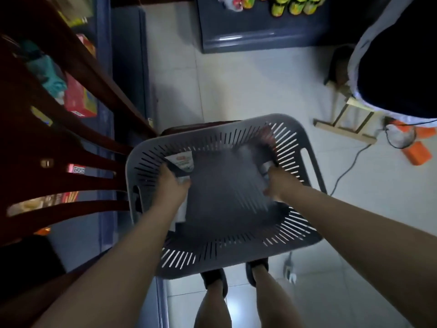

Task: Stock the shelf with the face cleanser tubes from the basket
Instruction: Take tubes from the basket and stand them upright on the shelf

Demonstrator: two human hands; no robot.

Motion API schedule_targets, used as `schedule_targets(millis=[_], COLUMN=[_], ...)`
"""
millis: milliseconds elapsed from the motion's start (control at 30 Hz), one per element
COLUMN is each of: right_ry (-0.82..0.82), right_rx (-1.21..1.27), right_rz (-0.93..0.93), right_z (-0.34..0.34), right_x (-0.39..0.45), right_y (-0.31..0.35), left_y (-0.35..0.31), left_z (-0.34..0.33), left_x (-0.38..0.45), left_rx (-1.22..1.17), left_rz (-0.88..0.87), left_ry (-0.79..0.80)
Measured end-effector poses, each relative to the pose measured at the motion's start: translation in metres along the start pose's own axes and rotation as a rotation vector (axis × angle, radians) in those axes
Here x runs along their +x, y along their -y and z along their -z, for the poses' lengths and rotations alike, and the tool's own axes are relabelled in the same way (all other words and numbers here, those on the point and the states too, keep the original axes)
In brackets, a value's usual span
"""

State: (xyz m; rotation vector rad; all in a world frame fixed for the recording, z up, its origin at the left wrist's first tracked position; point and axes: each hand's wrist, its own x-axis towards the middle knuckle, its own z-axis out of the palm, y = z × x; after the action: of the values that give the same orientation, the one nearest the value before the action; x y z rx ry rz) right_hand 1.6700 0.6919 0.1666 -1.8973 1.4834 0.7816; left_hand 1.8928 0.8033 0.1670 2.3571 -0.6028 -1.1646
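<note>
1. Left hand, by the basket's left wall, fingers wrapped round a white tube.
2. Right hand, by its right wall, grips another tube, blurred.

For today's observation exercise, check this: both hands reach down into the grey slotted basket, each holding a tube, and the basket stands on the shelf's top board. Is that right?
One detail is wrong. The head view shows the basket low beside the shelf, over the tiled floor, not on its top board. The left hand and right hand do each hold a tube.
</note>
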Motion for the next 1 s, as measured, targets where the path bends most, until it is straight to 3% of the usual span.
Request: schedule_targets(millis=[167, 233, 333, 467, 633, 700, 800, 933, 1000], right_ry=[-0.134, -0.134, -0.056, -0.099, -0.094, -0.099, -0.155, -0.318, -0.389], right_rx=[-0.189, -0.16, -0.015, 0.22, 0.792, 0.877, 0.708, -0.121, -0.28], right_rz=[0.087, 0.12, 0.101, 0.077, -0.166, -0.207, -0.123, 0.159, 0.334], right_z=[-0.026, -0.035, -0.05, -0.058, -0.055, -0.053, -0.055, -0.059, -0.06], right_x=[0.031, 0.041, 0.053, 0.067, 0.075, 0.074, 0.077, 0.073, 0.074], right_y=[-0.009, -0.011, -0.01, -0.005, 0.005, 0.008, 0.008, 0.01, 0.012], left_y=[0.021, 0.025, 0.025, 0.021, 0.021, 0.02, 0.018, 0.018, 0.017], left_z=[-0.029, -0.037, -0.045, -0.051, -0.063, -0.069, -0.081, -0.098, -0.105], left_x=[0.033, 0.041, 0.053, 0.068, 0.077, 0.081, 0.085, 0.089, 0.09], left_rx=[-0.084, -0.115, -0.07, 0.095, 0.421, 0.479, 0.601, 0.74, 0.776], left_rz=[-0.084, -0.122, -0.193, -0.309, -0.414, -0.465, -0.582, -0.572, -0.559], left_ry=[-0.064, -0.087, -0.104, -0.109, -0.038, 0.013, 0.06, 0.079, 0.049])
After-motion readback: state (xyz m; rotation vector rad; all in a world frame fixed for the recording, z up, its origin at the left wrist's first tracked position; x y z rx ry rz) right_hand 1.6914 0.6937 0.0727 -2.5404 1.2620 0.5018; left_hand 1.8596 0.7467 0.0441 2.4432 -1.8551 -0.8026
